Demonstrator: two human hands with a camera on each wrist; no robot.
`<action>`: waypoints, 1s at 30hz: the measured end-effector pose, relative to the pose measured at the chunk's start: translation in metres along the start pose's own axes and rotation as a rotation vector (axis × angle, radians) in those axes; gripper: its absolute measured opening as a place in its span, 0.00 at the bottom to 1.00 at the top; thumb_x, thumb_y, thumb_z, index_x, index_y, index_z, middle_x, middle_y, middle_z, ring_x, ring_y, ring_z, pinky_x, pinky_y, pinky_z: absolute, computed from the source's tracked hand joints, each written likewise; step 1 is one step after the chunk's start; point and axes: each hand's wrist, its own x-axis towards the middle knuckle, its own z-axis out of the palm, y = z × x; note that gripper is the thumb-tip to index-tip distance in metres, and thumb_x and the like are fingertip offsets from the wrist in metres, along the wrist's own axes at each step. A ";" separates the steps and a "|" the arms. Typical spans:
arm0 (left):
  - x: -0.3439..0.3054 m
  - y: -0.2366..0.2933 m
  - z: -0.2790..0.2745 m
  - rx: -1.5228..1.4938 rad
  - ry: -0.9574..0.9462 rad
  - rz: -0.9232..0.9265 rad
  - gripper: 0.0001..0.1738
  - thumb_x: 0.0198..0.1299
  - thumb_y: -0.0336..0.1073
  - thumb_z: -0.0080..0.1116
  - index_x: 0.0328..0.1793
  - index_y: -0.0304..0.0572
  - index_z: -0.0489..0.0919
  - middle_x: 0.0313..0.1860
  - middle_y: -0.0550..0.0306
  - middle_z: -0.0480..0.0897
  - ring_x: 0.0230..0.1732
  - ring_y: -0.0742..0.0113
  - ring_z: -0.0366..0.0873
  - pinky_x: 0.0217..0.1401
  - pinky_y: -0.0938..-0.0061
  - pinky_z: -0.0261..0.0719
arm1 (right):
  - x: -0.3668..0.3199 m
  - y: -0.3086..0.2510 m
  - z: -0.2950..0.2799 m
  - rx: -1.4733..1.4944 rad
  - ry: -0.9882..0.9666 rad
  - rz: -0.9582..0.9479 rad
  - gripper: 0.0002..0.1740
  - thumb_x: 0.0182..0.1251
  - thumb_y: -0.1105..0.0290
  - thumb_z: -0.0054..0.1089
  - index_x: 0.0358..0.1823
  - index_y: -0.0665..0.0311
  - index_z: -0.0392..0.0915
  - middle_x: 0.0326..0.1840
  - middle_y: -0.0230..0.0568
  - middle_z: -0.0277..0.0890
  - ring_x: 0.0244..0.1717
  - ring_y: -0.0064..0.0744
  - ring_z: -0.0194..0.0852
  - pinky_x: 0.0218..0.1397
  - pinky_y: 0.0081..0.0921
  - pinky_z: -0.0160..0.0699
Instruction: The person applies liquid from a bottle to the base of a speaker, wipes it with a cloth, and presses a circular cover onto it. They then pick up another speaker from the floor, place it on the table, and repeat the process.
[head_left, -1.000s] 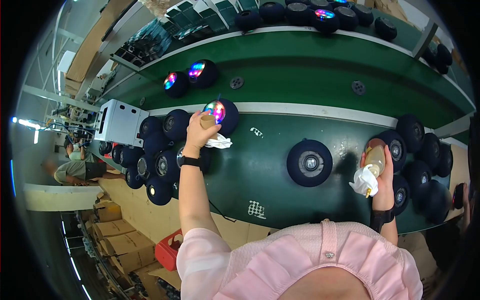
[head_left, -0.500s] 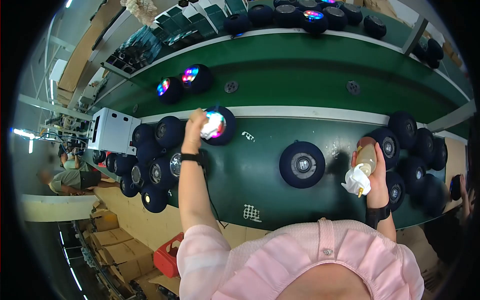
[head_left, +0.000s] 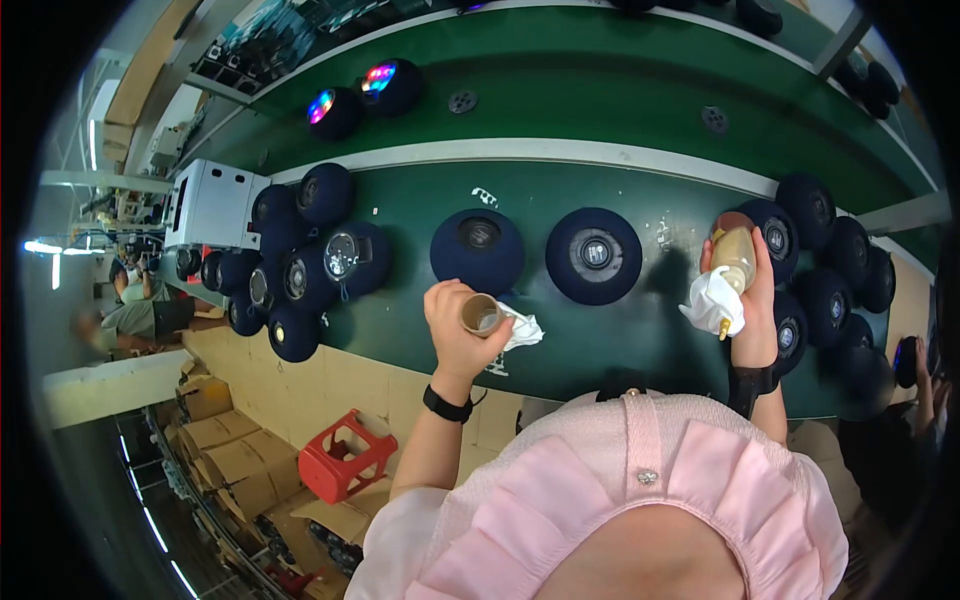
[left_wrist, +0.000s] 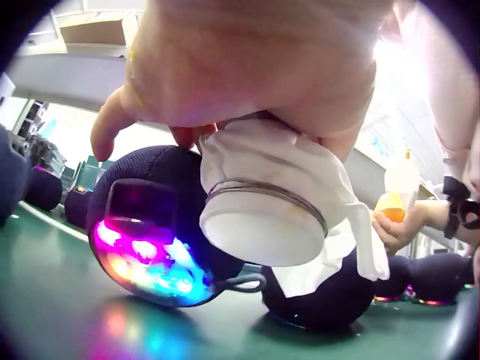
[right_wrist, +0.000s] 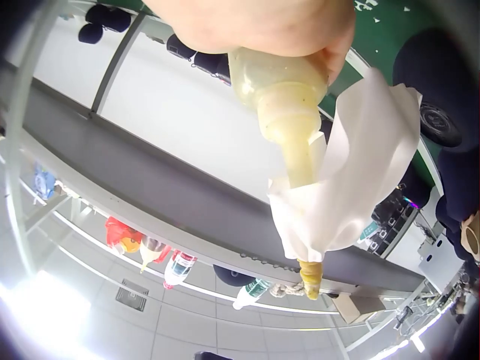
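My left hand [head_left: 459, 325] grips a cardboard tube [head_left: 482, 314] whose end is wrapped in white cloth [head_left: 524, 328]. In the left wrist view the cloth-covered end [left_wrist: 264, 222], banded round, hangs beside a dark round speaker [left_wrist: 161, 165] with coloured lights. The hand's fingers are at that speaker's top; whether they touch it is unclear. In the head view the speaker [head_left: 477, 252] sits just beyond the hand, and a second speaker [head_left: 594, 256] stands right of it. My right hand [head_left: 757, 325] holds a squeeze bottle [head_left: 734, 257], nozzle toward me, with white tissue [head_left: 714, 300] round its neck.
Several dark speakers [head_left: 305, 279] cluster at the left near a white box [head_left: 213, 205], others [head_left: 825, 300] at the right. Two lit ones [head_left: 391, 87] are on the green surface behind. A red stool [head_left: 347, 456] and cartons [head_left: 236, 454] stand below; another person [head_left: 925, 390] is at far right.
My left hand has moved right and nearer my body with the tube. The speaker beside it has shifted right, next to the middle one, its lights now out of the head view. My right hand keeps the bottle.
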 end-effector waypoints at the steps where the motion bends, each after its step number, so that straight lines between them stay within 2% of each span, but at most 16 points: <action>1: -0.006 0.000 0.000 0.001 0.004 -0.009 0.22 0.33 0.37 0.70 0.35 0.40 0.73 0.39 0.55 0.72 0.50 0.53 0.68 0.54 0.62 0.66 | -0.001 0.002 0.001 -0.005 -0.005 0.007 0.28 0.56 0.52 0.62 0.49 0.65 0.67 0.43 0.47 0.71 0.42 0.46 0.74 0.41 0.40 0.80; 3: -0.021 -0.003 0.002 -0.355 0.169 -0.493 0.21 0.37 0.34 0.70 0.37 0.38 0.73 0.41 0.53 0.72 0.45 0.57 0.71 0.49 0.69 0.70 | -0.003 0.005 0.002 -0.019 -0.005 0.023 0.28 0.56 0.52 0.62 0.49 0.65 0.67 0.43 0.47 0.71 0.42 0.46 0.74 0.42 0.40 0.80; 4: -0.023 -0.011 0.001 -0.397 0.234 -0.449 0.22 0.43 0.32 0.67 0.44 0.34 0.72 0.44 0.53 0.72 0.44 0.63 0.72 0.48 0.72 0.71 | -0.004 0.006 0.005 -0.022 -0.015 0.022 0.28 0.56 0.52 0.62 0.49 0.65 0.67 0.43 0.47 0.71 0.42 0.46 0.73 0.42 0.39 0.80; 7: -0.021 -0.026 -0.008 -0.695 0.133 -0.739 0.31 0.46 0.33 0.66 0.57 0.31 0.69 0.52 0.55 0.72 0.43 0.68 0.74 0.47 0.75 0.73 | -0.007 0.011 0.009 -0.017 -0.005 0.032 0.28 0.56 0.52 0.62 0.49 0.65 0.68 0.43 0.47 0.72 0.43 0.46 0.73 0.43 0.39 0.80; 10: -0.016 -0.024 -0.009 -0.893 0.119 -0.816 0.33 0.45 0.33 0.67 0.58 0.31 0.68 0.54 0.55 0.70 0.40 0.69 0.75 0.44 0.77 0.74 | -0.003 0.011 0.006 -0.032 -0.022 0.058 0.27 0.57 0.52 0.60 0.50 0.65 0.68 0.43 0.47 0.72 0.43 0.46 0.73 0.44 0.40 0.80; 12: -0.015 -0.022 -0.003 -0.816 0.030 -0.803 0.30 0.44 0.35 0.68 0.54 0.32 0.71 0.57 0.52 0.70 0.47 0.65 0.73 0.50 0.73 0.72 | -0.002 0.010 0.003 -0.058 -0.049 0.073 0.27 0.58 0.52 0.59 0.50 0.65 0.68 0.43 0.46 0.72 0.43 0.46 0.73 0.44 0.40 0.79; 14: -0.017 -0.026 0.013 -0.397 -0.050 -0.528 0.35 0.46 0.32 0.65 0.63 0.36 0.66 0.43 0.59 0.73 0.40 0.72 0.73 0.44 0.78 0.75 | -0.002 0.012 0.005 -0.065 -0.083 0.065 0.26 0.59 0.52 0.58 0.50 0.65 0.68 0.43 0.46 0.72 0.43 0.46 0.73 0.44 0.40 0.79; 15: -0.009 -0.008 0.012 -0.505 -0.031 -0.615 0.23 0.40 0.40 0.70 0.41 0.36 0.78 0.60 0.47 0.70 0.61 0.51 0.59 0.62 0.61 0.60 | -0.003 0.013 0.006 -0.049 -0.064 0.083 0.26 0.60 0.52 0.57 0.50 0.65 0.68 0.43 0.46 0.72 0.42 0.46 0.72 0.43 0.39 0.79; 16: -0.006 0.003 0.015 -0.514 -0.034 -0.609 0.23 0.40 0.40 0.70 0.41 0.36 0.78 0.60 0.47 0.70 0.61 0.51 0.59 0.62 0.61 0.60 | -0.003 0.013 0.007 -0.050 -0.065 0.071 0.26 0.60 0.52 0.57 0.50 0.65 0.68 0.43 0.46 0.72 0.42 0.46 0.72 0.43 0.39 0.79; 18: -0.003 0.018 0.021 -0.165 -0.166 -0.326 0.22 0.37 0.42 0.71 0.37 0.38 0.79 0.62 0.46 0.69 0.60 0.47 0.59 0.61 0.59 0.61 | -0.005 0.013 0.008 -0.078 -0.082 0.069 0.26 0.60 0.51 0.57 0.50 0.65 0.68 0.42 0.46 0.72 0.41 0.46 0.72 0.43 0.39 0.79; 22: 0.002 0.034 0.034 -0.190 -0.231 -0.306 0.22 0.34 0.45 0.72 0.34 0.40 0.79 0.63 0.44 0.68 0.60 0.43 0.58 0.61 0.57 0.61 | -0.003 0.011 0.007 -0.082 -0.061 0.013 0.27 0.60 0.51 0.57 0.51 0.65 0.67 0.42 0.46 0.71 0.42 0.46 0.72 0.43 0.39 0.79; 23: 0.008 0.038 0.027 -0.118 -0.245 -0.243 0.21 0.38 0.40 0.72 0.38 0.39 0.78 0.58 0.44 0.71 0.57 0.49 0.65 0.57 0.60 0.67 | -0.004 0.011 0.007 -0.081 -0.061 0.010 0.27 0.60 0.51 0.57 0.51 0.65 0.67 0.42 0.46 0.71 0.42 0.46 0.72 0.43 0.39 0.79; 24: 0.014 0.039 0.021 -0.118 -0.245 -0.240 0.21 0.38 0.40 0.72 0.38 0.39 0.78 0.58 0.44 0.71 0.57 0.49 0.65 0.57 0.60 0.67 | -0.004 0.011 0.008 -0.084 -0.057 -0.004 0.27 0.60 0.52 0.57 0.51 0.65 0.67 0.43 0.46 0.71 0.42 0.46 0.71 0.43 0.39 0.79; 26: 0.033 0.032 0.009 -0.760 -0.051 -0.631 0.22 0.44 0.33 0.70 0.45 0.36 0.74 0.50 0.47 0.75 0.49 0.59 0.73 0.51 0.67 0.74 | -0.003 0.010 0.010 -0.078 -0.051 -0.020 0.27 0.60 0.52 0.57 0.51 0.65 0.67 0.43 0.47 0.70 0.42 0.46 0.71 0.43 0.38 0.79; 28: 0.053 0.019 0.005 -0.814 0.212 -0.388 0.24 0.48 0.27 0.66 0.50 0.35 0.68 0.45 0.51 0.77 0.43 0.67 0.76 0.48 0.74 0.76 | -0.003 0.009 0.010 -0.054 -0.044 -0.025 0.27 0.59 0.52 0.58 0.51 0.65 0.67 0.43 0.47 0.70 0.42 0.46 0.71 0.43 0.38 0.79; 30: 0.067 0.010 0.012 -0.829 0.291 -0.335 0.24 0.48 0.27 0.65 0.50 0.35 0.67 0.44 0.51 0.77 0.45 0.66 0.76 0.49 0.73 0.76 | -0.002 0.008 0.009 -0.051 -0.036 -0.020 0.27 0.59 0.51 0.59 0.51 0.65 0.68 0.43 0.47 0.71 0.42 0.46 0.72 0.43 0.38 0.79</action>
